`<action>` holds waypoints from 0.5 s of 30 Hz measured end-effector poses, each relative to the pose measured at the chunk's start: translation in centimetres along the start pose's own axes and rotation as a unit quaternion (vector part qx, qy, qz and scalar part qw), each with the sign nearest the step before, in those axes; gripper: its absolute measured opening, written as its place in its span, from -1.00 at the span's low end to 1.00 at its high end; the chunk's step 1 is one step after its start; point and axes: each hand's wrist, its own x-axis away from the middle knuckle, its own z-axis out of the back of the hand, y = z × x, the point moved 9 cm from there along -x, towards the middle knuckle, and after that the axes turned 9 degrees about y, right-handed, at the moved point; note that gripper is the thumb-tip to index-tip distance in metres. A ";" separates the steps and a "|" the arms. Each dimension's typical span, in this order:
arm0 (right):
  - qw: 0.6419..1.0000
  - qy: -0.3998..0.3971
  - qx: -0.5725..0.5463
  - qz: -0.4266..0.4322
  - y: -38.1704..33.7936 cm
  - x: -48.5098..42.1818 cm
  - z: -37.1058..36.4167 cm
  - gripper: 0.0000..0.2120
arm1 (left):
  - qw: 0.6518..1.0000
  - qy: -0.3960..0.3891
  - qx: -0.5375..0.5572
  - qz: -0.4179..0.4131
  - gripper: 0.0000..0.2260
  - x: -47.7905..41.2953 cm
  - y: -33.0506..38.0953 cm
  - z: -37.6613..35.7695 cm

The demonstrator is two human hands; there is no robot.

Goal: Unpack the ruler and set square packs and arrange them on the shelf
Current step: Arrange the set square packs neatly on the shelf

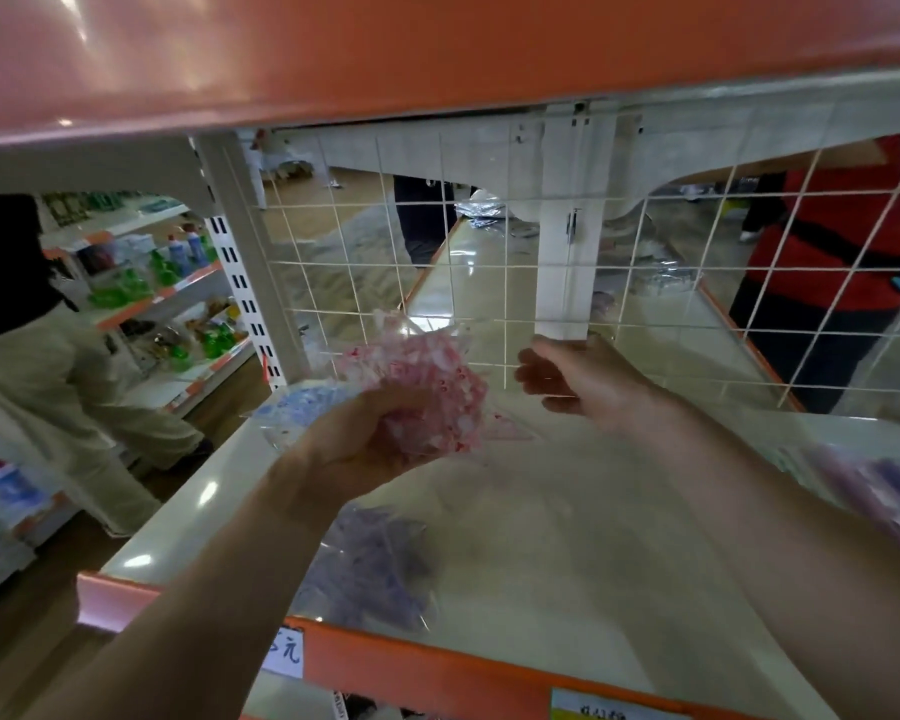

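Fig. Head view, one moment of shelf stocking. The L hand (pixel 354 439) is closed round a pink pack (pixel 427 376), gripped from below. A blue pack (pixel 292 407) is seen pressed against the same hand's outer side. The R hand (pixel 578 381) is held farther forward, nr. the wire grid (pixel 437 262), fingers loosely bent and nothing visibly held.

Key relation: the pink pack lies just L of the R hand, above the shelf (pixel 567 537), not yet set down. Its long axis cannot be read (crumpled film, blur). The L hand is thus the nearer.

A purple pack (pixel 370 563) lies under the L forearm. Another purple pack (pixel 884 485) lies outside the R forearm.
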 end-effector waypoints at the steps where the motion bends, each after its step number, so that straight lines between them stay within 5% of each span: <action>1: 0.999 -0.008 -0.035 -0.007 -0.7 0.5 0.3 -0.79 | 1.000 -0.014 -0.001 0.002 -0.66 0.1 -0.2 -0.9; 15: 0.992 0.063 -0.095 0.059 -3.1 3.7 6.5 -0.98 | 0.992 -0.106 -0.042 0.053 -0.69 0.9 -3.1 -5.7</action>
